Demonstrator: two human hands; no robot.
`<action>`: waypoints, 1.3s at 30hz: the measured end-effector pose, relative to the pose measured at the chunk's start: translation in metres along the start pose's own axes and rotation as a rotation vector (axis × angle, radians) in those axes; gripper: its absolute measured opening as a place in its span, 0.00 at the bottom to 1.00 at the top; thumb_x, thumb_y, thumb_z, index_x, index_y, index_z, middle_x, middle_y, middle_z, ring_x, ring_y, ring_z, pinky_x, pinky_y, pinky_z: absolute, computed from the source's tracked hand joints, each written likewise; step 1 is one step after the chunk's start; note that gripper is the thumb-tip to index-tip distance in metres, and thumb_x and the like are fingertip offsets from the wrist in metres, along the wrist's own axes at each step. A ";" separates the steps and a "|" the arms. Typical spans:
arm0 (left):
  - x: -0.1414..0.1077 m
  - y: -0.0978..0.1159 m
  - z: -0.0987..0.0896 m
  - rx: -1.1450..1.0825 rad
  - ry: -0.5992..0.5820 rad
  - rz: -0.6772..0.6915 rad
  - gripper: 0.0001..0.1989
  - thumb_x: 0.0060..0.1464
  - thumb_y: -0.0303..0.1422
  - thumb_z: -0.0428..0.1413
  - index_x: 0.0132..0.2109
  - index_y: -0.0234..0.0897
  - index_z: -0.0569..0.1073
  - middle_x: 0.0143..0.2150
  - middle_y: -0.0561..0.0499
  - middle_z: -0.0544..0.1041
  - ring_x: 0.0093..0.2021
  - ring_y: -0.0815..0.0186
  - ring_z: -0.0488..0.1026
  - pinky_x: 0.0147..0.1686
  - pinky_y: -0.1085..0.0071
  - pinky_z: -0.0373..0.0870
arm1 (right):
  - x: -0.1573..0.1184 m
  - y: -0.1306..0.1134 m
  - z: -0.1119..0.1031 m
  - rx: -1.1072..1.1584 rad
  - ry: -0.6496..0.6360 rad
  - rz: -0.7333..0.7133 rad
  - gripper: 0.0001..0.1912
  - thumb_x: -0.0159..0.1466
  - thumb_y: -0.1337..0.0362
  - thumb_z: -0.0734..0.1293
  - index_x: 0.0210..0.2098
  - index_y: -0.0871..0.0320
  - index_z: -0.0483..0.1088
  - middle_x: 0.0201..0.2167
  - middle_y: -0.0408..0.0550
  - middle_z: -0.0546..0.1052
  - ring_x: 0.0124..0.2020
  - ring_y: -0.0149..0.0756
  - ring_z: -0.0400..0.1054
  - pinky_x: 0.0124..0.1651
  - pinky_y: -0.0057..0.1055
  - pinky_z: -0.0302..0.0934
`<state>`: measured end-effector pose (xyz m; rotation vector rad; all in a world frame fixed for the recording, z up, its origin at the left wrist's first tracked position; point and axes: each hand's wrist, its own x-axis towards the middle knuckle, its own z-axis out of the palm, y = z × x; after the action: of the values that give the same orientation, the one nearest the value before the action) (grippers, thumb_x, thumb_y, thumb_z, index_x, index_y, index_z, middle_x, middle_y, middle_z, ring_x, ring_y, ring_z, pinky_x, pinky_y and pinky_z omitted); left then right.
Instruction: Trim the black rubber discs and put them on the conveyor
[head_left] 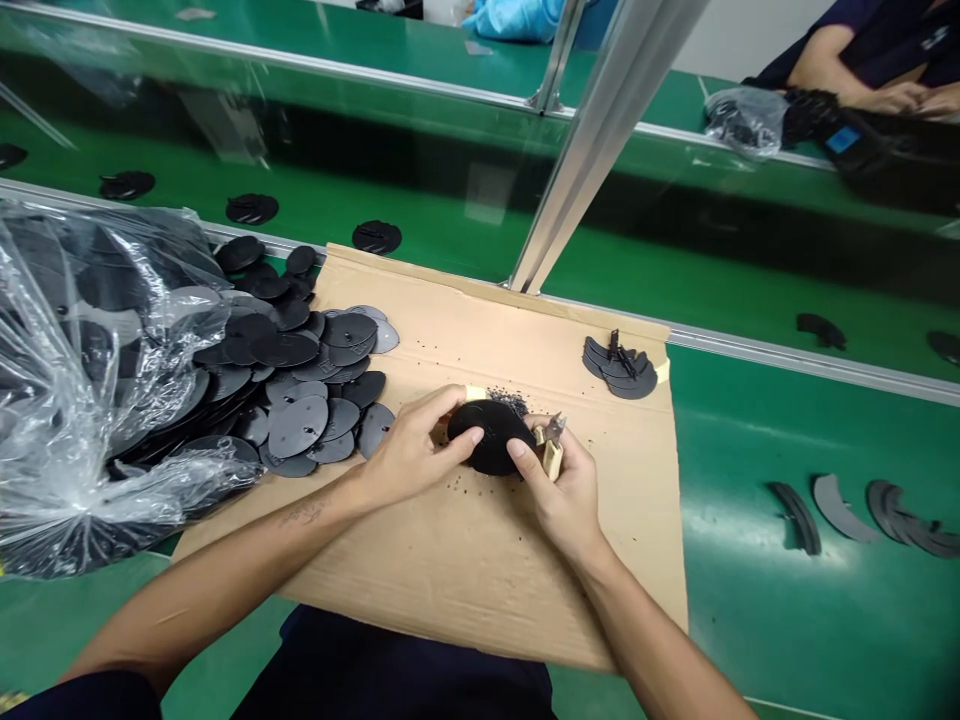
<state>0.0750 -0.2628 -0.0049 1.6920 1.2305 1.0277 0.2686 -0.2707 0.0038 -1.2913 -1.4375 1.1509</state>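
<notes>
Over the middle of a cardboard sheet, a black oval disc is held between both hands. My left hand grips its left side, thumb on top. At the disc's right edge, my right hand pinches it with the thumb and also holds nippers, their metal jaws pointing up and away. The left hand's index finger has a pale yellow wrap. Small black scraps lie just beyond the disc. A large pile of discs is on the left, partly inside a clear plastic bag.
Several stacked discs sit on the cardboard's far right corner. Curved black parts rest on the green table at right. A metal post rises beyond the cardboard. More discs lie on the green strip behind. Another person's hands are at upper right.
</notes>
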 end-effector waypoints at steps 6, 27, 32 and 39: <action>0.000 -0.006 -0.001 -0.061 -0.013 0.082 0.11 0.63 0.31 0.57 0.51 0.35 0.77 0.45 0.46 0.84 0.44 0.64 0.81 0.45 0.71 0.79 | 0.003 0.001 -0.002 -0.186 0.002 -0.144 0.10 0.66 0.55 0.70 0.41 0.54 0.73 0.32 0.44 0.76 0.31 0.35 0.69 0.36 0.32 0.67; 0.002 0.001 -0.006 -0.030 0.038 0.508 0.12 0.64 0.38 0.62 0.49 0.35 0.80 0.40 0.43 0.84 0.41 0.63 0.81 0.43 0.67 0.79 | 0.003 0.012 -0.004 -0.235 -0.046 -0.724 0.15 0.62 0.76 0.70 0.45 0.53 0.75 0.37 0.49 0.82 0.36 0.38 0.78 0.37 0.37 0.72; 0.000 -0.002 -0.003 -0.001 0.081 0.521 0.09 0.64 0.36 0.62 0.48 0.36 0.79 0.40 0.44 0.83 0.41 0.64 0.80 0.42 0.67 0.79 | 0.003 0.009 -0.001 -0.232 -0.076 -0.657 0.13 0.63 0.75 0.69 0.44 0.52 0.76 0.36 0.48 0.82 0.35 0.38 0.78 0.37 0.36 0.72; 0.000 -0.001 -0.001 0.041 0.142 0.570 0.08 0.64 0.34 0.61 0.48 0.36 0.78 0.38 0.45 0.83 0.38 0.65 0.80 0.39 0.68 0.78 | 0.003 0.010 -0.001 -0.227 -0.085 -0.609 0.13 0.63 0.75 0.69 0.43 0.53 0.77 0.37 0.49 0.83 0.36 0.39 0.78 0.39 0.37 0.73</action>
<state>0.0737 -0.2623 -0.0055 2.0899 0.8668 1.4835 0.2718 -0.2669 -0.0058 -0.8521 -1.8917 0.6514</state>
